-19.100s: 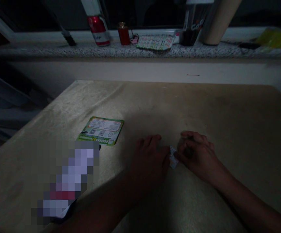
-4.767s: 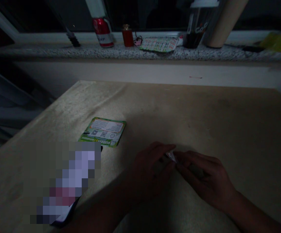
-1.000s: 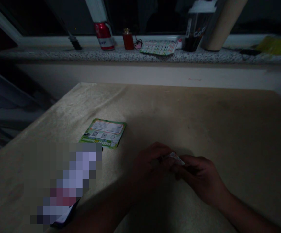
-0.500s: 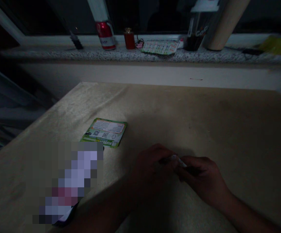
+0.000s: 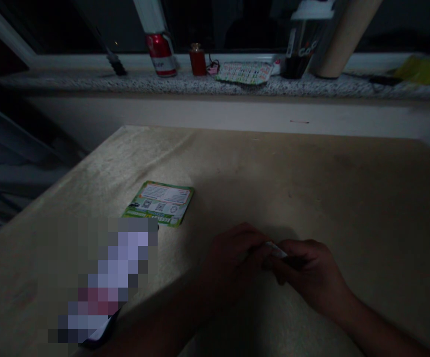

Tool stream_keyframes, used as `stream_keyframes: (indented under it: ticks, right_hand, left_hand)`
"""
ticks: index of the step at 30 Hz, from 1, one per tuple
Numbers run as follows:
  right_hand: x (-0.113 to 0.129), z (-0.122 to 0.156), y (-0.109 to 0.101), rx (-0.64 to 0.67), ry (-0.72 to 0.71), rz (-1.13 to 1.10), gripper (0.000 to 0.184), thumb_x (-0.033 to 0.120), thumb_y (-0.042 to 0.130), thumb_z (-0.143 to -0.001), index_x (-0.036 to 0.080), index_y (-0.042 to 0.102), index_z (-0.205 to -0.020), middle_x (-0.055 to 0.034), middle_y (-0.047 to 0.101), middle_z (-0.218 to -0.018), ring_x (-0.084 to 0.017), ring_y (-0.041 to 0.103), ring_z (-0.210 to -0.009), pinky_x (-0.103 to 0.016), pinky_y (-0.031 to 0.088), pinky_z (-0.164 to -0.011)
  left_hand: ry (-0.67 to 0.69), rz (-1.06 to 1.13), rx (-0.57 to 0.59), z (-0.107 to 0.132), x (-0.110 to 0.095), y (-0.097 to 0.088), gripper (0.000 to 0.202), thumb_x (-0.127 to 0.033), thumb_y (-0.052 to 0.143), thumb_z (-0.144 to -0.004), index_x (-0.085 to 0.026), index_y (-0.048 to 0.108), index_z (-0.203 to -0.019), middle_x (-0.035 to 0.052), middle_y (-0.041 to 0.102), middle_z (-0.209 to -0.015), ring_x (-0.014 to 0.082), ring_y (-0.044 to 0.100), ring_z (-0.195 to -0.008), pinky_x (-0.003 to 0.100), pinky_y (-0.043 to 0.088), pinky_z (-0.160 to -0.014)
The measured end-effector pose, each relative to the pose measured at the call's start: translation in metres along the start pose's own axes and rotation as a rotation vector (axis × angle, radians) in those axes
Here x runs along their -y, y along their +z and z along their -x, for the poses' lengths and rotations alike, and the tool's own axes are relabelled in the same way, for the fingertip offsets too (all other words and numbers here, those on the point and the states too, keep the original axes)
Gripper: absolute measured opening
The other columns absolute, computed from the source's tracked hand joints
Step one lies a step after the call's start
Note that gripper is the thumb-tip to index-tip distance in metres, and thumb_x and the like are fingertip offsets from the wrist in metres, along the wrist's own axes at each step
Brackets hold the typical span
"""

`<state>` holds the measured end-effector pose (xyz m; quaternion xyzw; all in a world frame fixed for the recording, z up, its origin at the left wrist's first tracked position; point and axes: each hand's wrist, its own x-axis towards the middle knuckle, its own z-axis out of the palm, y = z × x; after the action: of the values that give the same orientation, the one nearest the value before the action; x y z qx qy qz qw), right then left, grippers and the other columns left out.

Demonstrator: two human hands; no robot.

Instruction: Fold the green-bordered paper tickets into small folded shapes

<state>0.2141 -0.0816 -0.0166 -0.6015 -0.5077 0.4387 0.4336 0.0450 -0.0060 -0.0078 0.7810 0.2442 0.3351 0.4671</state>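
Note:
Low over the table [image 5: 252,163], my left hand [image 5: 235,253] and my right hand [image 5: 313,265] meet at the fingertips. Pinched between them is a small flat white piece [image 5: 277,250], paper or plastic; the dim light and the fingers hide most of it. The left thumb and forefinger close on its left end. On its right end, the right thumb and forefinger are pressed together, other fingers curled beneath. To the left of my hands lies a green printed card [image 5: 159,202].
A blurred-out phone-like device [image 5: 111,272] lies beside my left forearm. On the granite sill [image 5: 207,88] stand a red can [image 5: 161,54], a small red bottle [image 5: 197,60], a lidded cup [image 5: 299,49] and a tall tan cylinder [image 5: 345,39]. A patterned pouch [image 5: 244,72] and yellow packet [image 5: 425,68] lie there too.
The white piece has turned slightly and shows more of its face between the fingertips. My left fingers have shifted a little on it; the right hand stays nearly in place.

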Motion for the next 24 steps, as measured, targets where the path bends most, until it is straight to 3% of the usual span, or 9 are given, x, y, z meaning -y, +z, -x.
stream_keyframes:
  ticks: [5, 8, 11, 15, 18, 24]
  right_hand:
    - [0.001, 0.000, -0.003, 0.071, 0.023, -0.053, 0.028, 0.035, 0.073, -0.082, 0.016, 0.068, -0.062, 0.0011, 0.059, -0.049, -0.009, 0.049, -0.043, -0.020, 0.038, -0.042]
    - [0.004, 0.000, -0.009, 0.087, -0.069, -0.023, 0.030, 0.034, 0.068, -0.088, 0.016, 0.070, -0.065, -0.0013, 0.064, -0.053, -0.011, 0.054, -0.048, -0.022, 0.041, -0.045]
    - [0.007, 0.000, -0.014, 0.046, -0.178, 0.051, 0.035, 0.032, 0.063, -0.093, 0.016, 0.070, -0.062, -0.0025, 0.066, -0.053, -0.011, 0.056, -0.047, -0.023, 0.042, -0.045]
    - [0.007, 0.002, -0.015, -0.047, -0.233, 0.089, 0.036, 0.031, 0.067, -0.091, 0.017, 0.068, -0.058, -0.0021, 0.065, -0.050, -0.011, 0.055, -0.044, -0.023, 0.039, -0.043]
    - [0.005, 0.002, -0.014, -0.021, -0.191, -0.024, 0.030, 0.030, 0.073, -0.088, 0.017, 0.071, -0.061, -0.0017, 0.066, -0.050, -0.011, 0.057, -0.044, -0.021, 0.042, -0.043]
    - [0.003, 0.000, -0.016, 0.151, -0.105, -0.443, 0.019, 0.037, 0.076, -0.087, 0.018, 0.078, -0.085, -0.0052, 0.075, -0.072, -0.013, 0.067, -0.056, -0.023, 0.056, -0.053]
  left_hand:
    - [-0.125, 0.124, 0.050, -0.002, -0.003, -0.004, 0.018, -0.026, 0.062, -0.097, -0.018, 0.078, -0.092, 0.0015, 0.066, -0.081, 0.0116, 0.064, -0.073, 0.022, 0.047, -0.067]
    - [-0.172, 0.177, 0.077, -0.003, -0.003, -0.006, 0.021, -0.028, 0.063, -0.096, -0.018, 0.078, -0.086, 0.0018, 0.065, -0.079, 0.0124, 0.063, -0.074, 0.023, 0.047, -0.069]
    - [-0.266, 0.268, 0.076, -0.003, -0.001, -0.004, 0.021, -0.033, 0.067, -0.093, -0.017, 0.078, -0.085, 0.0030, 0.068, -0.079, 0.0140, 0.064, -0.074, 0.025, 0.048, -0.069]
    - [-0.496, 0.573, -0.020, -0.003, 0.002, 0.000, 0.021, -0.032, 0.084, -0.076, -0.016, 0.077, -0.089, 0.0045, 0.076, -0.082, 0.0168, 0.069, -0.075, 0.027, 0.053, -0.069]
    - [-0.527, 0.693, 0.002, -0.004, 0.003, -0.001, 0.021, -0.030, 0.087, -0.072, -0.014, 0.078, -0.082, 0.0053, 0.077, -0.078, 0.0166, 0.071, -0.072, 0.027, 0.054, -0.069]
    - [-0.491, 0.679, 0.026, -0.007, -0.001, -0.006, 0.019, -0.031, 0.085, -0.074, -0.014, 0.080, -0.078, 0.0046, 0.074, -0.068, 0.0134, 0.064, -0.062, 0.025, 0.048, -0.061]
